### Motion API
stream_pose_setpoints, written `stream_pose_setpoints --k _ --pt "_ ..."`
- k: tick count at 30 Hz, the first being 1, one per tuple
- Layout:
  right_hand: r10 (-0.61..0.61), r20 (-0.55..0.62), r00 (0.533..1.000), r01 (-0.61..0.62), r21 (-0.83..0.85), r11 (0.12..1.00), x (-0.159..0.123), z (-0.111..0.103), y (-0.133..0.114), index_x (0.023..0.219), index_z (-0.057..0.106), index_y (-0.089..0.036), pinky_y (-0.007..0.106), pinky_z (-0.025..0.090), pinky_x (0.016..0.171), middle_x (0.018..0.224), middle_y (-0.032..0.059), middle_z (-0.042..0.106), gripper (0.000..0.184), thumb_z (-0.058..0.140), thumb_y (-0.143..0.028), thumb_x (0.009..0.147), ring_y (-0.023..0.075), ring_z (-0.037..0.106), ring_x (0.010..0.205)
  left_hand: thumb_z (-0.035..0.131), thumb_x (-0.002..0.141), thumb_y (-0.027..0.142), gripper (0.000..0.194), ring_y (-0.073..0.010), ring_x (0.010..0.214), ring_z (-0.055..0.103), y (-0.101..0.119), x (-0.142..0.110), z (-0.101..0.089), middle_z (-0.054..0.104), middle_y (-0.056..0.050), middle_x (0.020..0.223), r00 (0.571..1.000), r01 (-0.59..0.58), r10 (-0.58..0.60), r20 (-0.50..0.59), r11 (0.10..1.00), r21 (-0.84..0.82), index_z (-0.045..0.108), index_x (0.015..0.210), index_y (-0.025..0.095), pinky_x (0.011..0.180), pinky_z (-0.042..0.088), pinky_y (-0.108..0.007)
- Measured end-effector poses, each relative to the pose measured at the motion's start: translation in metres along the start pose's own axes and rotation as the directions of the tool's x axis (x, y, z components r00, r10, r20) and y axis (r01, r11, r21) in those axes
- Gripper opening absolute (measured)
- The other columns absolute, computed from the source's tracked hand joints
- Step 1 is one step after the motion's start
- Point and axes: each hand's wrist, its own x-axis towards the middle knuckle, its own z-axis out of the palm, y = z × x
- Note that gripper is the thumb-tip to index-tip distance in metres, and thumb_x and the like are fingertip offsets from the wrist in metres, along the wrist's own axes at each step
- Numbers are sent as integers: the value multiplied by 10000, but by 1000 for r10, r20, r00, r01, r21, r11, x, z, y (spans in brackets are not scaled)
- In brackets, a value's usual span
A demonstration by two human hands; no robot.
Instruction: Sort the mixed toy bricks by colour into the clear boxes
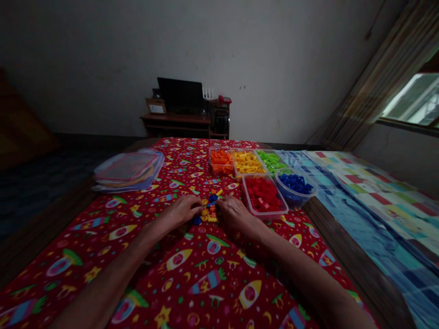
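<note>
In the head view, a small toy building-block model of orange, yellow and blue pieces lies on the patterned red tablecloth. Round blue and yellow wheel-like pieces show along it, such as a blue wheel at its far end. My left hand comes at the model from the left, fingers curled in and pinching at its edge. From the right, my right hand closes its fingers on the opposite edge. A thin blue piece runs between the fingertips. What each thumb presses is partly hidden.
Beyond my right hand stand containers of red, blue, orange, yellow and green pieces. Stacked plastic lids lie at left. Past the table's right edge is a bed. A desk with a monitor stands behind.
</note>
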Motion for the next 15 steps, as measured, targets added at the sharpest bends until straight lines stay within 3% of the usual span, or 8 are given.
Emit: stream_pose_setpoints --k 3,5,8,12,15 --pt "-36 -53 998 40 70 997 -4 -2 3 1032 587 -129 299 400 748 873 105 591 214 435 -130 882 187 511 819 574 729 355 189 -164 674 612 8 -5 -11 690 -11 757 984 61 -49 171 996 -61 677 795 211 607 439 -226" --pt "-65 -119 991 77 98 992 -9 -3 6 1087 566 -129 327 422 787 905 119 593 243 419 -150 894 207 521 867 635 654 325 169 -172 686 608 13 -8 -13 686 -7 773 979 56 -50 195 998 -22 664 781 216 593 433 -224" --pt "-85 -210 974 110 114 987 -14 1 10 1174 515 -158 377 443 846 974 126 590 293 428 -185 896 234 529 939 640 623 261 149 -183 723 603 17 -10 -11 678 -19 805 988 52 -61 140 996 66 642 761 204 615 430 -233" --pt "-38 -283 958 88 164 983 -11 4 12 1138 507 -182 377 443 844 970 111 588 255 438 -220 895 230 535 936 576 683 241 133 -178 705 618 18 -7 -13 691 -15 767 985 56 -61 163 998 35 664 775 205 618 437 -233" --pt "-22 -259 966 95 273 957 -2 0 9 969 522 -181 300 425 723 846 61 576 134 415 -212 895 178 519 776 564 694 248 185 -196 763 640 20 -2 -16 711 -31 827 996 95 -94 11 994 -56 688 824 200 691 472 -263"
